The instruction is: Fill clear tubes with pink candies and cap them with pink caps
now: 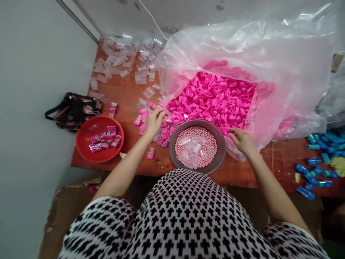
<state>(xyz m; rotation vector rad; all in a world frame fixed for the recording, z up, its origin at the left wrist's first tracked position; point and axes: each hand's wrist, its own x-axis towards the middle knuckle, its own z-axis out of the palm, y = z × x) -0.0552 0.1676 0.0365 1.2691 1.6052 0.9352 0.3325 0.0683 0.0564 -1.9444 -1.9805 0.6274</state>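
My left hand [154, 123] is over a heap of small clear containers [165, 133] filled with pink beads and fitted with bright pink caps. Its fingers are curled together, and what they hold, if anything, is hidden. My right hand [243, 141] reaches to the near edge of a pile of pink plastic caps [215, 95], its fingers bent and apart at the outermost pieces. These caps spill from a large clear plastic bag [293, 72]. Between my hands stands a grey bowl [221, 158] of pink beads [211, 144], with several clear empty containers [188, 147] lying on them.
A red bowl [83, 149] with pink packets [105, 140] stands at the left, beside a black handbag [78, 108]. Clear empty containers [118, 59] are scattered at the back left of the wooden table [121, 93]. Blue containers [309, 176] lie at the right.
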